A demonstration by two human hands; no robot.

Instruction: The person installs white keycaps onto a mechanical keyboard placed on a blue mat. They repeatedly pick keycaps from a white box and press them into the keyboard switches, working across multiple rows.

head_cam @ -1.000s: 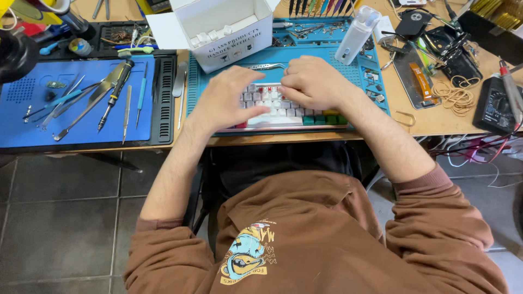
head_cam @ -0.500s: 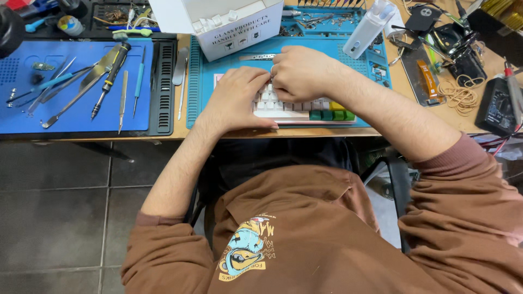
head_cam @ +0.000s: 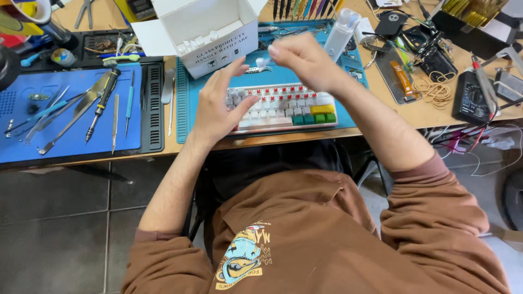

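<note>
A small keyboard with white, grey, green and yellow keycaps lies on a teal mat at the desk's front edge. Several of its upper keys are bare, showing red switches. My left hand rests open on the keyboard's left end, fingers spread. My right hand is raised above the keyboard and pinches a small white keycap between thumb and fingers. An open white cardboard box with white keycaps along its front stands just behind the keyboard.
A blue mat on the left holds a screwdriver, tweezers and thin pry tools. A white plastic case, rubber bands, a black meter and cables crowd the right. Grey floor tiles lie below the desk.
My right hand has lifted off the keyboard with a white keycap pinched in it. My left hand has slid to the keyboard's left end and opened. The view has shifted slightly.
</note>
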